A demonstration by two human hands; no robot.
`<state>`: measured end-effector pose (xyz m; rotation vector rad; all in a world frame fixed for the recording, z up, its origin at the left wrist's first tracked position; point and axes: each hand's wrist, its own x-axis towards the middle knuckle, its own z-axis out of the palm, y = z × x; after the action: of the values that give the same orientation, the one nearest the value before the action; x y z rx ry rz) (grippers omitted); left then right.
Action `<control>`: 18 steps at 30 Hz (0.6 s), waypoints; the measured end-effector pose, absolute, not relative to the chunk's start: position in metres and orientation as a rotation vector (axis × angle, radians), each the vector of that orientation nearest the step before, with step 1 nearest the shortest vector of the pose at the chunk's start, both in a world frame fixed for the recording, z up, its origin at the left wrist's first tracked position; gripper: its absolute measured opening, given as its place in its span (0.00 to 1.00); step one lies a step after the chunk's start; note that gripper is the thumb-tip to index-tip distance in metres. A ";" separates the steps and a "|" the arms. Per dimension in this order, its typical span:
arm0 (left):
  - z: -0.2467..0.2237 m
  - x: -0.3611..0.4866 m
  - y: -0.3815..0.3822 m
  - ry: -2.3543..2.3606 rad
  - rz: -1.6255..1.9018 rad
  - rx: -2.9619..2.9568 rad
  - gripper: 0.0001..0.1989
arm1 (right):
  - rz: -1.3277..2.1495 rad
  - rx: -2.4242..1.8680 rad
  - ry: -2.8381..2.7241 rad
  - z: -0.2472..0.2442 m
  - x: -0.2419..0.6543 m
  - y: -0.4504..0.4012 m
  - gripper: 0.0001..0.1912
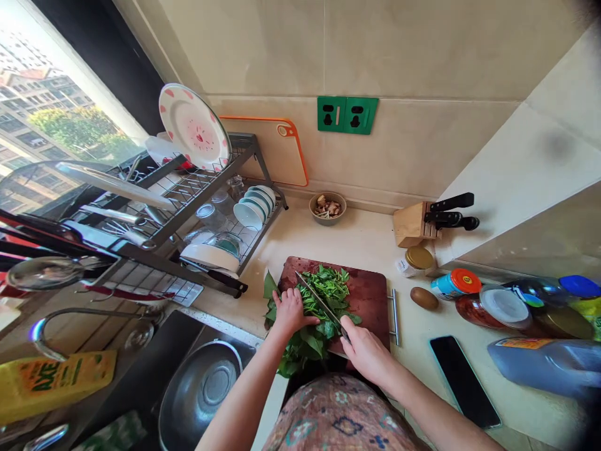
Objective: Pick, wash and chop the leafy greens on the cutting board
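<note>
A dark red-brown cutting board (370, 297) lies on the counter in front of me. My left hand (290, 313) presses down on a bunch of leafy greens (307, 344) at the board's left side, fingers curled over the stems and thumb out to the right. Held by its handle in my right hand (369, 351), a kitchen knife (320, 300) slants across the greens, its blade close to the left fingers. Chopped green pieces (331, 283) are heaped beyond the blade. Some whole leaves hang over the board's front edge.
Left stands a dish rack (206, 188) with plates and bowls, above a sink holding a metal pan (201, 394). A small bowl of food pieces (327, 208) sits behind the board. Rightward are a knife block (410, 224), jars, a brown egg-shaped item (424, 298) and a phone (464, 381).
</note>
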<state>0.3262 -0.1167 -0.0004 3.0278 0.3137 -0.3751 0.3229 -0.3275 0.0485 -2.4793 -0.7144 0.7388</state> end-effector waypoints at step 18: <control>-0.012 0.321 -0.115 0.321 -0.228 3.029 0.37 | 0.770 -2.532 -0.629 -0.003 0.328 -0.291 0.16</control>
<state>0.3211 -0.1148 -0.0123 3.0287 0.3207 -0.2282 0.3283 -0.2915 -0.0031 -2.5318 -0.6292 0.7698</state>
